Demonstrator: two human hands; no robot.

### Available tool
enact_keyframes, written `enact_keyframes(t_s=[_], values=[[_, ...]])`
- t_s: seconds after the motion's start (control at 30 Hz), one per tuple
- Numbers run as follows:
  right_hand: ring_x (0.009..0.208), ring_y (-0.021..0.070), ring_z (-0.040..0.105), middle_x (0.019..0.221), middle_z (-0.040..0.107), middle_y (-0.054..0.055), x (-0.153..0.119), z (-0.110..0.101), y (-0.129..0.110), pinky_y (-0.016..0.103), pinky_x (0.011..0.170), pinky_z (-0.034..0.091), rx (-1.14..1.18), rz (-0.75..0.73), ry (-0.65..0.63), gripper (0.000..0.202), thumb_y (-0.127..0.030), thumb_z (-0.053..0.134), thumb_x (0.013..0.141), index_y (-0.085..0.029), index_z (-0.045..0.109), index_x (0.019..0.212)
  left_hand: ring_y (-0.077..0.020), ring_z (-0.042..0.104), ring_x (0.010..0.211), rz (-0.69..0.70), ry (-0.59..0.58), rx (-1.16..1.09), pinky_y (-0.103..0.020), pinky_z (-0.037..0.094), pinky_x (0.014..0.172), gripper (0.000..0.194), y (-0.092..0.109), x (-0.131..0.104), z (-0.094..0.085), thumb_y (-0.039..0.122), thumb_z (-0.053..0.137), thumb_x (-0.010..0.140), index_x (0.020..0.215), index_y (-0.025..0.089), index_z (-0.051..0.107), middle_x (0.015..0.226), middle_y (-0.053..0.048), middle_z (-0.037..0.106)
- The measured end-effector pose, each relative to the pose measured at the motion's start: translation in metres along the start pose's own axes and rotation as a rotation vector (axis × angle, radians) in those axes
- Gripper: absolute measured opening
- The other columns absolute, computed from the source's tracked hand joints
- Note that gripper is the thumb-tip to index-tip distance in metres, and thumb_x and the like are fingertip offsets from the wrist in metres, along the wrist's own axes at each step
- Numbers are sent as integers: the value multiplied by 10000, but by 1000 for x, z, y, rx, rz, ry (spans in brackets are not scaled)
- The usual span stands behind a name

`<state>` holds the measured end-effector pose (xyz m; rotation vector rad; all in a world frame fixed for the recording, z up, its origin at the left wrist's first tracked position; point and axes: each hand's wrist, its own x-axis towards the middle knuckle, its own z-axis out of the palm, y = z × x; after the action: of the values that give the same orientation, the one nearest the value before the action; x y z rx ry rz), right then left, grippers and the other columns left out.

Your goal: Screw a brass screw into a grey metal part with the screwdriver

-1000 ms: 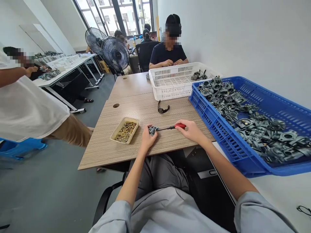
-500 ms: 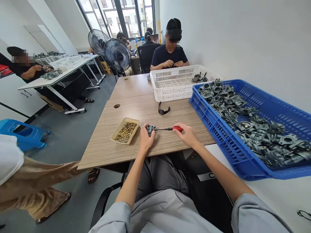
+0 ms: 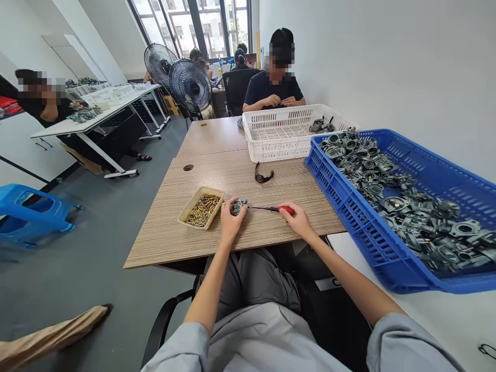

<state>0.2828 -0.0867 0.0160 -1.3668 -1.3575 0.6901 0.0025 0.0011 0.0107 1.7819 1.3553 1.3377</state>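
Observation:
My left hand is closed around a grey metal carburetor body just above the table's near part. My right hand grips the red handle of a screwdriver. The screwdriver lies level, its thin shaft pointing left, with the tip at the carburetor's right side; whether it sits in a screw is too small to tell. Left of my left hand stands a cream tray filled with small brass-coloured parts. A black wristwatch lies on the table beyond my hands.
A blue crate heaped with similar metal bodies stands at the right. Behind the watch is a white crate holding a few parts. A co-worker sits across the wood-grain table. Blue stool and fans stand left.
The carburetor body has turned slightly in my left hand, and the screwdriver remains against its side. At the lower left, a passing person has moved mostly out of view.

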Motion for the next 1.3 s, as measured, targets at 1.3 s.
enact_keyframes(t_s=[1.3], values=[[637,196,469,717,478,-71,1,-15,-1,324,617,430,-37,62,-151,466,-748,652,1015,-297,553,1084,-293,723,1233,45,-107,-15,-470,570,1155,276,6,-2,1,327,811,998,1255,271,729,1273,-96,759]])
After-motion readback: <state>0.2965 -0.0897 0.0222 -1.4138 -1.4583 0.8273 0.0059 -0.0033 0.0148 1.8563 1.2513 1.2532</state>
